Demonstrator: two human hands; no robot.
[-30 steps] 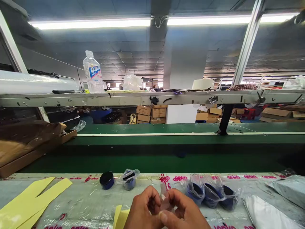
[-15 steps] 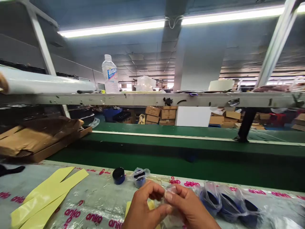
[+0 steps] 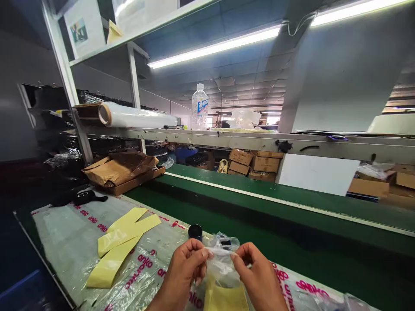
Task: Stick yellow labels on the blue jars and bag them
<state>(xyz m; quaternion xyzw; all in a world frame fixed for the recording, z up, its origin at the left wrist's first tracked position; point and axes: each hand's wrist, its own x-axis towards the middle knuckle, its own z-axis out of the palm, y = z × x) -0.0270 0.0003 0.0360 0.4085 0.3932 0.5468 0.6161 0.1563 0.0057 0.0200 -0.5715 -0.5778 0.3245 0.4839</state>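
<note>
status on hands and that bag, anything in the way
Left hand and right hand pinching top edge of clear plastic bag. Yellow piece at bag's lower end. Black-lidded jar just beyond left hand; yellow strips further left.

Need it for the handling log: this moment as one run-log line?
left hand: pinches clear plastic bag | right hand: pinches same bag | bag bottom: yellow piece | nearby: black-lidded jar
</note>
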